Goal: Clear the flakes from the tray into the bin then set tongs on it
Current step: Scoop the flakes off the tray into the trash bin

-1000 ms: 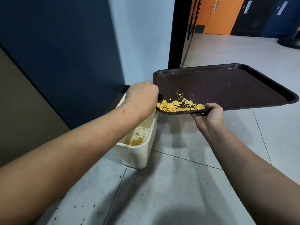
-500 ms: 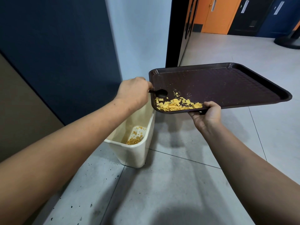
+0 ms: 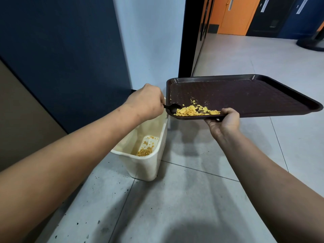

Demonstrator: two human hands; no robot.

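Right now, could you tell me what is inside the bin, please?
A small heap of yellow flakes lies on the bottom of the bin. The left forearm covers part of its inside.

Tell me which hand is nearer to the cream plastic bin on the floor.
Left. The left hand holds a black spoon above the cream plastic bin; the right hand grips the tray's near edge, off to its right.
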